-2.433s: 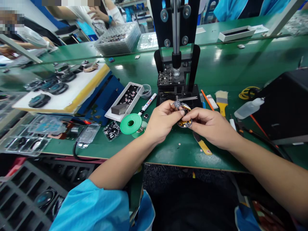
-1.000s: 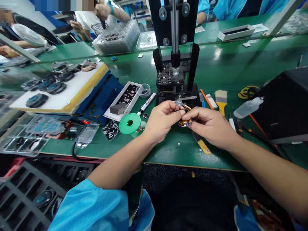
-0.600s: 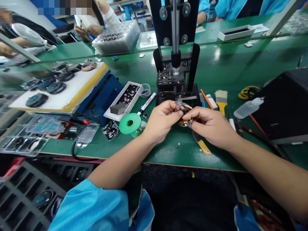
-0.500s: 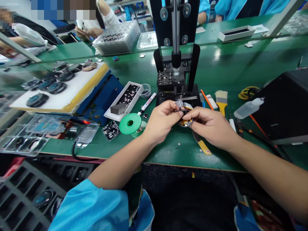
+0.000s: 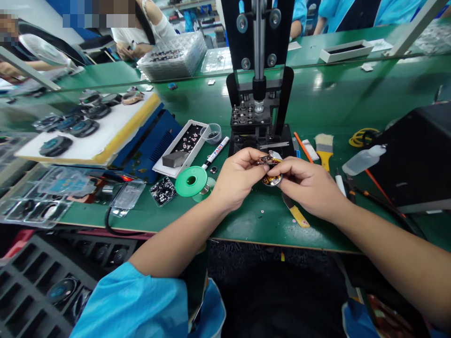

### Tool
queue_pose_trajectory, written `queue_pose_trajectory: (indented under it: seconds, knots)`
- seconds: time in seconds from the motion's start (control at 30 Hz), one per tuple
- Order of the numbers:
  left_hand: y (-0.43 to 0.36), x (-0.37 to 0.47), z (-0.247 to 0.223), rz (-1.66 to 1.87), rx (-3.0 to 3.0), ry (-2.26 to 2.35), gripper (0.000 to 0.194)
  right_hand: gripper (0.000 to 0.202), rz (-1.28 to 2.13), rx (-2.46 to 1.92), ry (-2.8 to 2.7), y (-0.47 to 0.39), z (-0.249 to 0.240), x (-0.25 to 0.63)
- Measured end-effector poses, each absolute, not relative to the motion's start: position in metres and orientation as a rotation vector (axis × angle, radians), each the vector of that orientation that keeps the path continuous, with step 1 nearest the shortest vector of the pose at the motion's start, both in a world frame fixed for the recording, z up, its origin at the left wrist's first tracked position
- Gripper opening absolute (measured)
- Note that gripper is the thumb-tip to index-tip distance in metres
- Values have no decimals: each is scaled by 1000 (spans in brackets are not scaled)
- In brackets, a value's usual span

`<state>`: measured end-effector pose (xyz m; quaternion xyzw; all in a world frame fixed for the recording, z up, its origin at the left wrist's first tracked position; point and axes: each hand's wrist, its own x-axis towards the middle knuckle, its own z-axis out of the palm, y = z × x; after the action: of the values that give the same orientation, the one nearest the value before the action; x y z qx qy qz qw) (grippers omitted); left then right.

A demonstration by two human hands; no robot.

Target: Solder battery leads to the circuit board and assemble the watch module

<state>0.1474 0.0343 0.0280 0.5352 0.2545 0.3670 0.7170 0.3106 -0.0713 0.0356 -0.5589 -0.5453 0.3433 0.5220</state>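
In front of the black press, both hands hold a small round watch module [image 5: 272, 180] with a dark rim and yellow and metallic parts inside. My left hand [image 5: 243, 176] pinches a dark, flat upper part of it between thumb and fingers. The thumb and forefinger of my right hand [image 5: 303, 180] grip its right edge. Some of the module is hidden behind my fingertips. Just behind the hands rises the black press [image 5: 250, 126], with a metal strip [image 5: 275, 145] lying on its base. A yellow-handled blade [image 5: 299, 216] lies below my right hand.
Left of my hands are a green solder spool [image 5: 186, 182], a paint marker [image 5: 215, 154] and a white box of small parts [image 5: 183, 145]. Watch cases [image 5: 81, 126] rest on a blue machine. A brush [image 5: 324, 148] and a bottle [image 5: 364, 159] lie right. Co-workers sit opposite.
The small round silvery part that stood up above the fingertips has tipped down, and a dark, brownish flat piece shows there now. Both hands have stayed nearly in place.
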Motion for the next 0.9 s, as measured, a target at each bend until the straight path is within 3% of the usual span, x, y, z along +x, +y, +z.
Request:
queue_pose_trajectory:
  seconds: [0.23, 0.63, 0.9]
  knots:
    - [35, 148, 31, 722, 1084, 592, 22, 19, 922, -1337, -1142, -69, 36, 312]
    - [36, 145, 32, 567, 1012, 559, 38, 25, 902, -1468, -1029, -66, 34, 315]
    - [40, 145, 31, 567, 1052, 591, 28, 16, 822, -1417, -926, -60, 32, 318]
